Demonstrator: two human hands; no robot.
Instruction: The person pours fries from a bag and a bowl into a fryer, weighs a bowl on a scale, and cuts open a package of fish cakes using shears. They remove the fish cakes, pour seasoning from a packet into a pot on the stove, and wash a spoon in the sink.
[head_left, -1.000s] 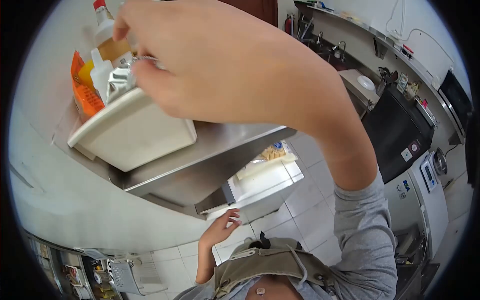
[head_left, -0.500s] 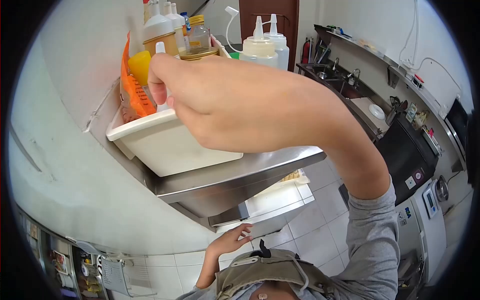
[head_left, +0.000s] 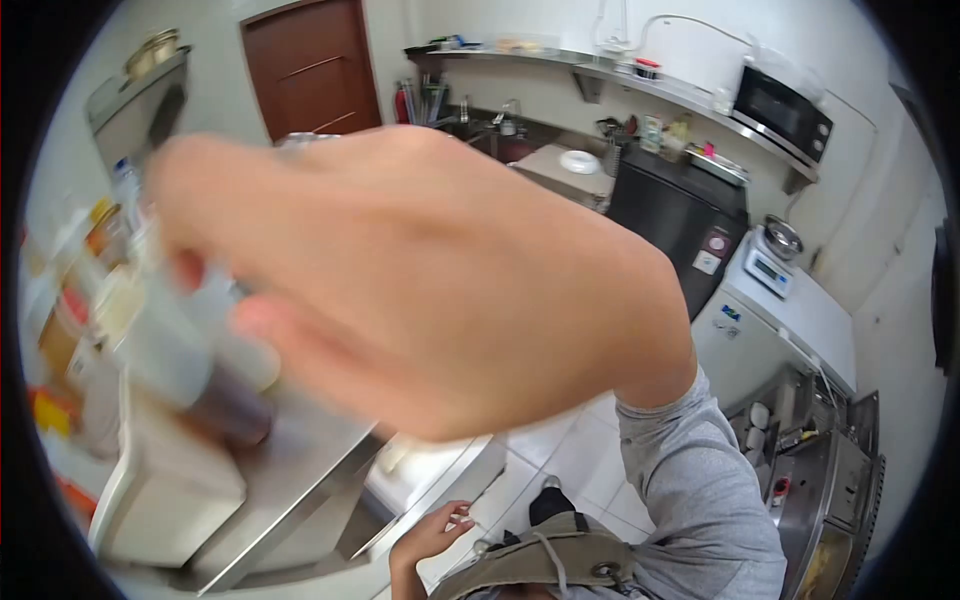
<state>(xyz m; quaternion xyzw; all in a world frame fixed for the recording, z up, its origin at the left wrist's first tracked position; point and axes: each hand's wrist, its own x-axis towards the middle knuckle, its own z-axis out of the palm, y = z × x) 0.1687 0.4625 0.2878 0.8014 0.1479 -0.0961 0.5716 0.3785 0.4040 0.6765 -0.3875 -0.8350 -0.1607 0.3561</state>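
My right hand point(head_left: 420, 290) is raised close to the camera and fills the middle of the view, blurred by motion. Its thumb and fingers close round a pale squeeze bottle with a dark lower end point(head_left: 200, 385), held just above the steel shelf point(head_left: 300, 470). A white plastic tub point(head_left: 165, 495) sits on that shelf at the lower left, with several blurred sauce bottles and jars point(head_left: 95, 260) beside and behind it. My left hand point(head_left: 435, 535) hangs low near my waist, fingers apart and holding nothing.
A brown door point(head_left: 315, 70) is at the back. A black fridge point(head_left: 680, 215), a microwave point(head_left: 780, 100) on a wall shelf and a white appliance point(head_left: 780, 320) line the right side. White floor tiles point(head_left: 560, 450) lie below.
The view has swung right and away from the wall. My right hand has come out of the white tub and now grips a squeeze bottle. My left hand stays low.
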